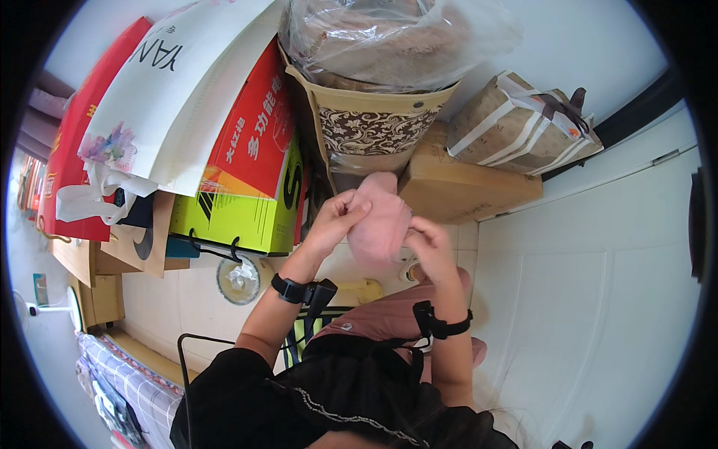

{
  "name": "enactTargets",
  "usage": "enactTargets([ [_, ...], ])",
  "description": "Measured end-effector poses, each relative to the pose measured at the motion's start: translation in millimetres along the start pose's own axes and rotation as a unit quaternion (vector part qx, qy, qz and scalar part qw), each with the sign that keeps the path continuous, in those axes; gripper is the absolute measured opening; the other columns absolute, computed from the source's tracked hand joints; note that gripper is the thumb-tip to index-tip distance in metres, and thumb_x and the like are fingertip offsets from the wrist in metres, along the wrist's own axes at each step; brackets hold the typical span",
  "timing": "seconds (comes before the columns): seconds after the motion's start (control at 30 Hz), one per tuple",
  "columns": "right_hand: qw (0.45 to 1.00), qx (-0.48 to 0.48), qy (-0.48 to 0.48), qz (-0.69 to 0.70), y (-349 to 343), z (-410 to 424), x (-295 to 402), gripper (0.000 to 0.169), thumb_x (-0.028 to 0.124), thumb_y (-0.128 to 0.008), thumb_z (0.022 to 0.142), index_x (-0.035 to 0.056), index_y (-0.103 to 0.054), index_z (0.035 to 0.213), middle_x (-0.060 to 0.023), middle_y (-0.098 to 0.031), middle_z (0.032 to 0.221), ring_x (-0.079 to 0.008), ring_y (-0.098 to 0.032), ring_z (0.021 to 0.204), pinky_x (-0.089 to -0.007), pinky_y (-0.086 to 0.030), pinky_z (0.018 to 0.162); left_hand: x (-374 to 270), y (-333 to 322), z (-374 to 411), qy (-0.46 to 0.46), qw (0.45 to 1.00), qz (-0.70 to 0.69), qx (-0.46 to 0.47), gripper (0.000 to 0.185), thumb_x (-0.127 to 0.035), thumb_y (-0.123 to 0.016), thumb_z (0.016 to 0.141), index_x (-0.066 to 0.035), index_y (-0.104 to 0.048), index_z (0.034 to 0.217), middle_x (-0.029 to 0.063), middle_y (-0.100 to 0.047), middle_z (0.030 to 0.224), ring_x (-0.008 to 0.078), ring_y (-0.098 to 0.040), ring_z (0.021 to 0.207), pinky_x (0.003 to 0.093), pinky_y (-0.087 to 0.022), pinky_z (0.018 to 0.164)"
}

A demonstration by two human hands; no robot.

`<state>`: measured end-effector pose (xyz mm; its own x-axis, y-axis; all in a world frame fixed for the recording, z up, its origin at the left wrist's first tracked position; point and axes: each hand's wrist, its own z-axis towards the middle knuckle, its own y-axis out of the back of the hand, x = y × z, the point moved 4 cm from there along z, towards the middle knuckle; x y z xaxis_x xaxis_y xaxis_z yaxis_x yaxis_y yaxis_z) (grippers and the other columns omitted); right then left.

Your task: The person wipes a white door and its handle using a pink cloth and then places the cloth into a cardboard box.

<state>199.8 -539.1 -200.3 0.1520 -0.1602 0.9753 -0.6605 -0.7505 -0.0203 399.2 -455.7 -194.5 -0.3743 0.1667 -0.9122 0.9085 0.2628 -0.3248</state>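
A folded pink cloth hangs between my two hands, in front of a patterned storage bag. My left hand pinches its upper left edge, thumb on top. At the right edge, the fingers of my right hand are curled against the fabric and slightly blurred; they appear to grip it. A small blue spot shows by the right fingertips. What kind of cloth item it is, I cannot tell. Black straps with small devices sit around both forearms.
A storage bag topped with clear plastic stands ahead, beside a cardboard box bearing a paper gift bag. Leftward are a white bag, a red box and a lime-green bag. A waste bin stands below; a white door is right.
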Motion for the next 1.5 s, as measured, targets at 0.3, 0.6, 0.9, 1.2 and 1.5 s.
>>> enactTargets([
  [0.3, 0.977, 0.064, 0.151, 0.136, -37.3, 3.7, 44.7, 0.095, 0.005, -0.077, 0.087, 0.0093, -0.018, 0.161, -0.0098, -0.028, 0.162, -0.0195, -0.035, 0.145, -0.0361, -0.041, 0.112, -27.6, -22.6, -5.6, -0.108, 0.969, 0.179, 0.132, 0.021, -0.012, -0.074, 0.092, -0.001, -0.068, 0.109, -0.0006, -0.066, 0.094, 0.0074, -0.058, 0.087, 0.0241, -0.049, 0.077],
  [0.6, 0.961, -0.190, 0.135, 0.150, -4.5, 25.4, 30.7, 0.037, -0.001, -0.068, 0.091, -0.0017, -0.059, 0.127, -0.0043, -0.066, 0.117, -0.0121, -0.061, 0.109, -0.0280, -0.048, 0.096, -105.9, -43.3, -31.8, -0.419, 0.756, 0.484, -0.136, 0.046, -0.009, -0.077, 0.082, -0.004, -0.064, 0.126, 0.0182, -0.060, 0.137, 0.0355, -0.055, 0.128, 0.0433, -0.043, 0.108],
  [0.9, 0.790, -0.384, 0.428, -0.212, -27.8, 31.5, 177.1, 0.081, 0.009, -0.078, 0.080, 0.0095, -0.041, 0.152, -0.0227, -0.044, 0.146, -0.0405, -0.046, 0.133, -0.0463, -0.043, 0.106, -137.2, -45.3, -16.6, -0.477, 0.642, 0.566, -0.200, 0.076, -0.006, -0.069, 0.089, -0.007, -0.034, 0.156, 0.0247, -0.011, 0.167, 0.0458, -0.009, 0.154, 0.0562, -0.013, 0.122],
  [1.2, 0.865, -0.381, 0.246, -0.217, -40.6, 73.7, 40.4, 0.080, 0.005, -0.070, 0.082, 0.0148, -0.035, 0.153, -0.0197, -0.044, 0.148, -0.0451, -0.055, 0.124, -0.0474, -0.053, 0.093, -136.1, -40.9, -2.0, -0.445, 0.640, 0.595, -0.196, 0.078, -0.011, -0.068, 0.090, -0.010, -0.031, 0.158, 0.0234, -0.009, 0.168, 0.0454, -0.007, 0.154, 0.0607, -0.011, 0.121],
  [1.5, 0.937, -0.289, 0.004, -0.197, 5.1, 54.8, -26.2, 0.063, 0.002, -0.069, 0.079, 0.0058, -0.054, 0.140, -0.0157, -0.072, 0.115, -0.0332, -0.069, 0.107, -0.0384, -0.053, 0.093, -136.1, -35.4, 1.5, -0.427, 0.624, 0.617, -0.218, 0.078, -0.013, -0.071, 0.087, -0.016, -0.037, 0.157, 0.0242, -0.011, 0.167, 0.0494, -0.005, 0.153, 0.0697, -0.008, 0.117],
])
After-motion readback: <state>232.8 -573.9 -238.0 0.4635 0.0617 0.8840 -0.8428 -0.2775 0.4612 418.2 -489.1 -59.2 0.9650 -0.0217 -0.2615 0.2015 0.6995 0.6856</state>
